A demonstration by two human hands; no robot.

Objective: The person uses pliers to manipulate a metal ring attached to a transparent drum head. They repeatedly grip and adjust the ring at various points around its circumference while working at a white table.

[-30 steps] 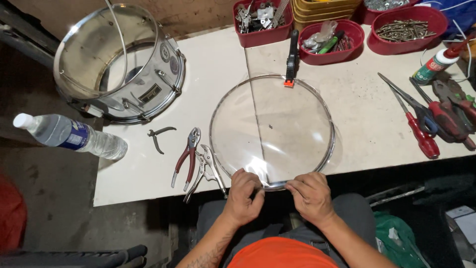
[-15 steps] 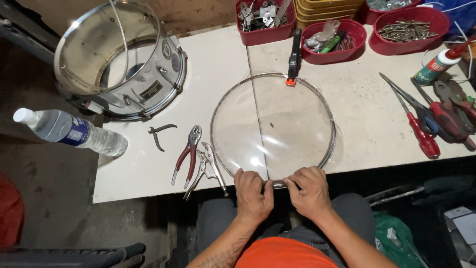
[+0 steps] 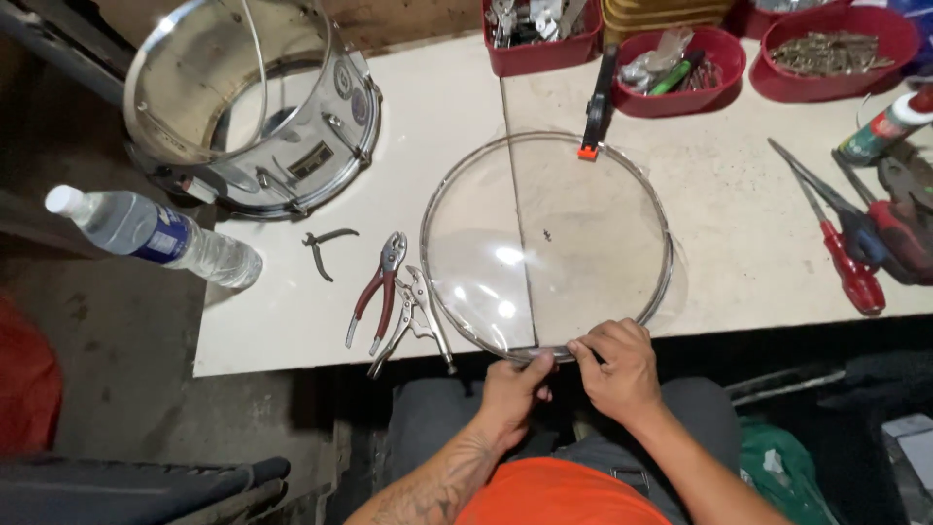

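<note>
Hands at the near rim of a clear drumhead [image 3: 583, 243] (clamp [image 3: 595, 107] on its far edge). Left hand [image 3: 513, 394] and right hand [image 3: 617, 369] both pinch the hoop. Pliers [image 3: 381, 287] lie just left.

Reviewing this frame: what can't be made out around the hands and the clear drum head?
- Head view: the rim of the clear drum head under the left hand and right hand is covered by the fingers, so each grip on it is unclear.
- Contents of the red bins are too small and cut off by the top edge.
- The tools at right run past the frame edge.
- The far end of the black clamp blends into the bins.
</note>
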